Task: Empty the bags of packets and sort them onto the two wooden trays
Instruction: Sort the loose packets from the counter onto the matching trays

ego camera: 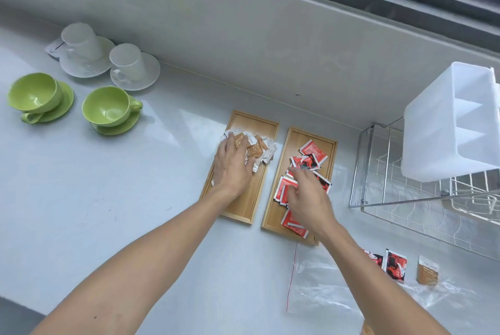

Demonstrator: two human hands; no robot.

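Two wooden trays lie side by side on the grey counter. The left tray [244, 207] holds a heap of brown-and-white packets [257, 146]; my left hand [232, 167] rests palm-down on that heap, fingers spread. The right tray [273, 215] holds several red packets [311, 156]; my right hand [308, 196] lies over them with fingers curled, and whether it grips one I cannot tell. A clear zip bag [319, 286] lies flat near the front right. Beside it on the counter are two red packets [395, 264] and one brown packet [427, 269].
Two green cups on saucers [108, 107] and two upturned white cups on saucers [127, 64] stand at the left. A wire dish rack [405, 199] with a white plastic divider box [454, 123] occupies the right. A grey wall and window ledge run behind.
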